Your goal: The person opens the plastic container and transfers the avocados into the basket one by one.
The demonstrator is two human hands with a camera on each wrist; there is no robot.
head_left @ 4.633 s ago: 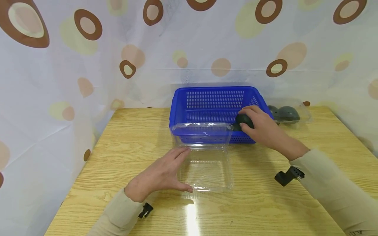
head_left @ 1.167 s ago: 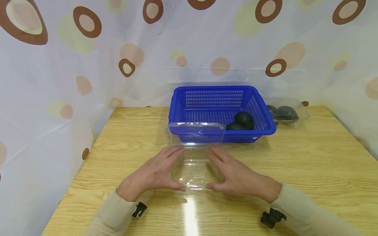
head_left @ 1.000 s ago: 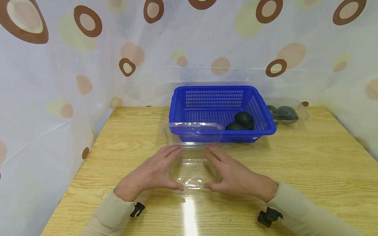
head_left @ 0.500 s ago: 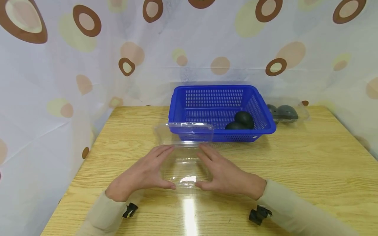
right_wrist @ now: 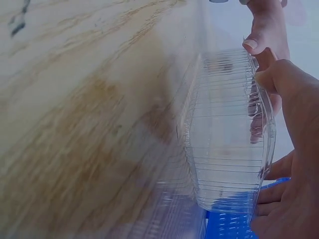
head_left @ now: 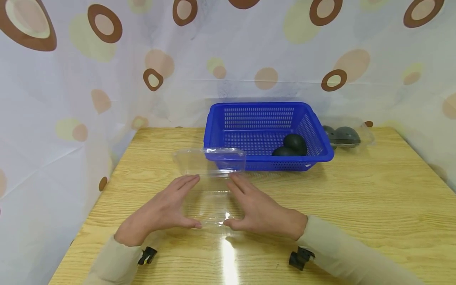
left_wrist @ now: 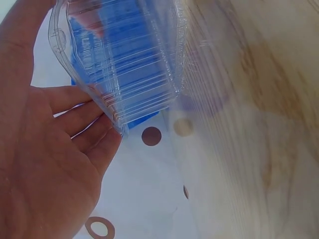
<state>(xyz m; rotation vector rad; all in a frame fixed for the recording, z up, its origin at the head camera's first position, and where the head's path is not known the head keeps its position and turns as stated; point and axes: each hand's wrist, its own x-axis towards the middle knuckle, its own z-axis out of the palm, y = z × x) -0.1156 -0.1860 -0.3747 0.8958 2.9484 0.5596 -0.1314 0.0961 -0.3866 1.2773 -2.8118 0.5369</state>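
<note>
Between my hands is a clear plastic clamshell container [head_left: 210, 202], its lid [head_left: 213, 160] raised at the far side and nothing seen inside its base. My left hand [head_left: 160, 208] holds the left side, thumb at the near edge and fingertips toward the hinge. In the left wrist view, its fingers meet the container's rim [left_wrist: 107, 112]. My right hand [head_left: 260, 209] holds the right side in the same way. The right wrist view shows the ribbed wall [right_wrist: 224, 134] between both hands. Whether the container touches the table cannot be told.
A blue perforated basket [head_left: 267, 158] stands behind the container, with two dark green, avocado-like fruits [head_left: 295, 143] in its right part. Right of it is another clear clamshell [head_left: 368, 138] with similar dark fruits [head_left: 347, 135]. A patterned curtain [head_left: 231, 51] backs the wooden table [head_left: 374, 198].
Earlier, my right hand was at a dark fruit in the basket; it then came to the container's right side. Since then both hands and the container have moved left together.
</note>
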